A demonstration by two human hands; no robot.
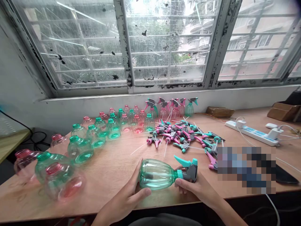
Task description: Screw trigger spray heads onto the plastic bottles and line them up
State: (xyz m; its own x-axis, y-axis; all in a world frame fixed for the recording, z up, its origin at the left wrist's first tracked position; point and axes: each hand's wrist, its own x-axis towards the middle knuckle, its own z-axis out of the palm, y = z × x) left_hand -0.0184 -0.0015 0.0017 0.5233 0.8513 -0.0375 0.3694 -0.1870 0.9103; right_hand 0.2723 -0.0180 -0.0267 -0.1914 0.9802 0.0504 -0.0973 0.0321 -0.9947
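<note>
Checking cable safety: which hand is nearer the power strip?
Right. The right hand, by the collar of the green spray bottle, has the power strip ahead and to its right. The left hand, at the bottle's other end, is farther left.

Table (105, 166) passable left of centre; bottles (80, 149) block farther left; spray heads (173, 135) clutter centre-right

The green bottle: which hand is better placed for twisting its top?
Probably the right hand: its thumb is at the turquoise collar, while the left hand holds the green bottle near its base.
</note>
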